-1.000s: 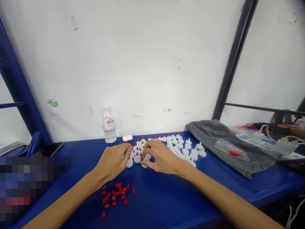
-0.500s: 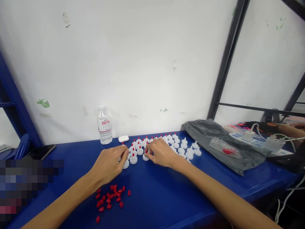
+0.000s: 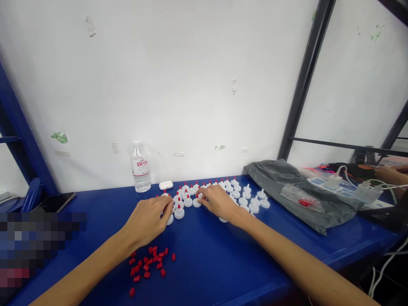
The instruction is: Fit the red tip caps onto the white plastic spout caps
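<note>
Red tips point(image 3: 148, 263) lie loose beside the left forearm. Left hand point(image 3: 149, 221): fingers curled onto the left edge of the white caps point(image 3: 251, 202); I cannot tell its grip. Right hand point(image 3: 219, 203): thumb and forefinger closed on one cap mid-cluster. Judgement: steady each cap and seat tips squarely. Blue table point(image 3: 207, 255); bottle point(image 3: 140, 168) by the white wall point(image 3: 191, 85); grey bag point(image 3: 287, 182) at right.

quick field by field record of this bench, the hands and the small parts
surface: blue table
white caps: rows near the wall, many red-tipped
left hand: fingertips on caps at the cluster's left end
right hand: fingertips among the caps
red plugs: loose pile by the left wrist
behind: water bottle, earbud case
right: grey bag
</note>
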The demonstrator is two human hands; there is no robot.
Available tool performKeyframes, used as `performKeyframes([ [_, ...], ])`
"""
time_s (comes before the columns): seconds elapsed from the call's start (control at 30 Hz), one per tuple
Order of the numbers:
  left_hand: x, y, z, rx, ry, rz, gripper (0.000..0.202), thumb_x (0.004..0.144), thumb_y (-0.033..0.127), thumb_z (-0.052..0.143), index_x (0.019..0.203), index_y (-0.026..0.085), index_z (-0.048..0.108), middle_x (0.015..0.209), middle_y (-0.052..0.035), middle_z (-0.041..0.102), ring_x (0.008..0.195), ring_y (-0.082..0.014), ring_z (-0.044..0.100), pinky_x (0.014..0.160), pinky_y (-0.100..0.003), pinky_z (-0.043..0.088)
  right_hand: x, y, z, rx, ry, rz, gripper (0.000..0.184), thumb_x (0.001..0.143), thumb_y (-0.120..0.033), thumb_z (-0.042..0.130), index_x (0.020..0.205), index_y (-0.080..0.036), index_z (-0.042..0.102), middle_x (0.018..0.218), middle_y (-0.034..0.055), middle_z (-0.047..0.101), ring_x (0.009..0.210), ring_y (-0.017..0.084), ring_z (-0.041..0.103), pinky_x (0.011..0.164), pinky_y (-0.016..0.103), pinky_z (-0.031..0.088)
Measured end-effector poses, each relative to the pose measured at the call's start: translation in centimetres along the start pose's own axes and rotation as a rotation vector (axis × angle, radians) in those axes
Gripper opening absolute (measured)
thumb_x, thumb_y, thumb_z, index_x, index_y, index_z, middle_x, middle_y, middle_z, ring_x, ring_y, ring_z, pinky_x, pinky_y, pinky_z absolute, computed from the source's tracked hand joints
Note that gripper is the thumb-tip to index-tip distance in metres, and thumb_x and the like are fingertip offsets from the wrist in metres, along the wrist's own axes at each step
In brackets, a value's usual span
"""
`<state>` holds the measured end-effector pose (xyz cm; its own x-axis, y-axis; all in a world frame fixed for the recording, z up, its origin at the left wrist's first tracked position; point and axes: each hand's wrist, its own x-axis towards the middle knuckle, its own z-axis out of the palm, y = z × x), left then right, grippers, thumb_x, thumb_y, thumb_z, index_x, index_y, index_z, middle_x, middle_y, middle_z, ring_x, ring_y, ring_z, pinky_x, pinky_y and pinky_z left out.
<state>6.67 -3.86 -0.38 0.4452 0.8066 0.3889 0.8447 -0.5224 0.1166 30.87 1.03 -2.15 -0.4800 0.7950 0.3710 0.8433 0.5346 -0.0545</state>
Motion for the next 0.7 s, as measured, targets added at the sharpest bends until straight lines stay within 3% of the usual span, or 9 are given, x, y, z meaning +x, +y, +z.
performKeyframes([
  [0.13, -0.1, -0.1, 0.1, 0.003, 0.024, 0.009, 0.035, 0.101, 0.03, 0.032, 0.079, 0.021, 0.057, 0.073, -0.0014, 0.065, 0.065, -0.0191, 0.061, 0.06, -0.029, 0.033, -0.1, -0.3, -0.1, 0.051, 0.041, 0.009, 0.029, 0.094, -0.025, 0.063, 0.122, -0.02, 0.059, 0.087, 0.0042, 0.077, 0.088, 0.023, 0.07, 0.077, 0.031, 0.044],
  [0.3, -0.1, -0.3, 0.2, 0.006, 0.039, 0.016, 0.035, 0.101, 0.03, 0.033, 0.076, 0.021, 0.056, 0.07, -0.0013, 0.064, 0.064, -0.0187, 0.059, 0.06, -0.029, 0.033, -0.2, -0.7, -0.5, 0.128, 0.035, -0.051, 0.012, 0.092, -0.024, 0.064, 0.104, -0.022, 0.064, 0.088, -0.0002, 0.077, 0.084, 0.018, 0.072, 0.078, 0.027, 0.045],
  [0.4, -0.1, -0.2, -0.2, -0.036, 0.009, 0.026, 0.035, 0.101, 0.031, 0.034, 0.08, 0.022, 0.06, 0.071, -0.0009, 0.064, 0.064, -0.0187, 0.059, 0.061, -0.029, 0.034, -0.2, -0.6, -0.6, 0.144, 0.016, -0.068, 0.014, 0.09, -0.016, 0.065, 0.101, -0.023, 0.067, 0.094, -0.0006, 0.077, 0.088, 0.017, 0.072, 0.081, 0.026, 0.045],
  [0.53, 0.0, 0.1, -1.4, -0.19, -0.144, 0.054, 0.031, 0.097, 0.035, 0.043, 0.078, 0.023, 0.064, 0.061, 0.003, 0.059, 0.056, -0.0151, 0.052, 0.055, -0.026, 0.033, 0.1, 0.1, -1.1, 0.125, 0.024, 0.0, 0.017, 0.09, -0.015, 0.061, 0.104, -0.023, 0.067, 0.095, 0.001, 0.077, 0.088, 0.018, 0.071, 0.08, 0.027, 0.045],
  [0.7, -0.2, 0.2, -2.6, -0.418, -0.417, 0.003, 0.018, 0.087, 0.034, 0.059, 0.079, 0.024, 0.07, 0.059, 0.0047, 0.055, 0.053, -0.0118, 0.047, 0.049, -0.022, 0.031, 0.3, 2.1, -3.1, 0.082, 0.022, 0.183, 0.022, 0.095, -0.029, 0.057, 0.113, -0.022, 0.065, 0.087, 0.0041, 0.076, 0.083, 0.021, 0.07, 0.07, 0.028, 0.044],
])
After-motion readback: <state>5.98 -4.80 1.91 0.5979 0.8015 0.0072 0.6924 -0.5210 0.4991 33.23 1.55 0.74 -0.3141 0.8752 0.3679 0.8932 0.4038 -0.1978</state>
